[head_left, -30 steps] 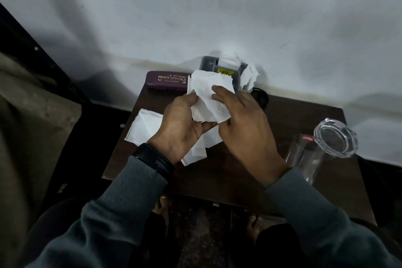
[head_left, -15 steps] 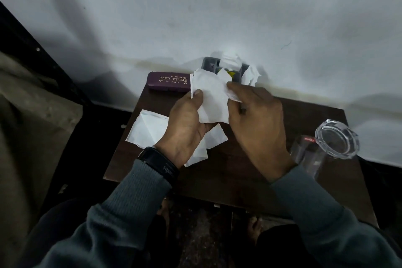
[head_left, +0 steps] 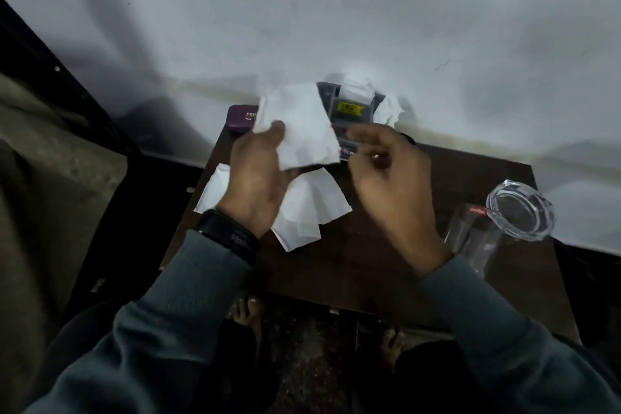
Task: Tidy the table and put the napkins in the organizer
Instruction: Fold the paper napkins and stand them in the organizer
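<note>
A: What lies on the counter (head_left: 396, 265), and of what stuff?

B: The counter is dark brown wood, square-cornered; on it lie thin white paper napkins (head_left: 309, 212), soft and creased, overlapping in a loose pile, at least three sheets though the exact count is unclear; one more napkin (head_left: 302, 128) is lifted above them.

A: And the organizer?

B: The organizer (head_left: 349, 111) is grey plastic, boxy, set at the far edge against the pale wall; crumpled white paper already sticks out of its top and right side; a yellow label shows inside.

A: Anything else?

B: One maroon spectacle case (head_left: 240, 118), rounded and partly hidden behind the raised napkin; one clear tumbler (head_left: 470, 242) near the right edge; one clear faceted dish (head_left: 519, 210) just beside it, seemingly resting on its rim.

A: The hands?

B: The left hand (head_left: 258, 178) pinches the raised napkin between thumb and fingers, wrist bearing a black watch (head_left: 228, 235); the right hand (head_left: 389, 175) hovers just beside the sheet, fingers loosely curled, blurred, holding nothing.
</note>
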Tool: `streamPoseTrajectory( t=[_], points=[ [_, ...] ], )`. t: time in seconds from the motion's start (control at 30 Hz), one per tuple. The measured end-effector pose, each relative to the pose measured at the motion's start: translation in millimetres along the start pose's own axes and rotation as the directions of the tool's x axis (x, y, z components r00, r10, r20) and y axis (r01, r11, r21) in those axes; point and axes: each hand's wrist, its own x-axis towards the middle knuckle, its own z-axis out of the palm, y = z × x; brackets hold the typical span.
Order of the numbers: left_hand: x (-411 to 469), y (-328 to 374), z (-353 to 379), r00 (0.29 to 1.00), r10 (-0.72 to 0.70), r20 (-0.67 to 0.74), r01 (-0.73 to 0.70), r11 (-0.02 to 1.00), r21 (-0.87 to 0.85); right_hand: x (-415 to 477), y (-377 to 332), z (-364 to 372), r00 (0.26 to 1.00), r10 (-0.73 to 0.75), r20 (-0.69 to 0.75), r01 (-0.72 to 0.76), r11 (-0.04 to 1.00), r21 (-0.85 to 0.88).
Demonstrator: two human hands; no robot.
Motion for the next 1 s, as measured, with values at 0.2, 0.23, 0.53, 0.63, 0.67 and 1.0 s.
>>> streamPoseTrajectory(
  t=[0.2, 0.23, 0.53, 0.63, 0.67, 1.0],
  points=[
    [4, 30, -14, 0.997, 0.07, -0.042, -0.074, 0.991, -0.114, -17, 32, 32, 0.858, 0.258, 0.444, -0.017, 0.878, -0.478],
    [4, 31, -14, 0.996, 0.072, -0.043, -0.076, 0.991, -0.11, -22, 31, 40, 0.863, 0.244, 0.443, 0.014, 0.864, -0.503],
    [6, 27, -15, 0.998, 0.031, -0.057, -0.035, 0.996, -0.083, -16, 38, 40, 0.87, 0.178, 0.46, 0.107, 0.843, -0.527],
    [6, 26, -14, 0.999, 0.03, -0.045, -0.033, 0.996, -0.082, -12, 44, 23, 0.892, 0.223, 0.393, 0.003, 0.866, -0.499],
    [6, 25, -14, 0.999, 0.027, -0.04, -0.03, 0.996, -0.081, -8, 46, 16, 0.887, 0.256, 0.384, -0.043, 0.874, -0.484],
    [4, 15, -4, 0.999, 0.022, -0.044, -0.022, 1.0, -0.007, 17, 30, -35, 0.753, 0.537, 0.381, -0.653, 0.686, 0.323]
  ],
)
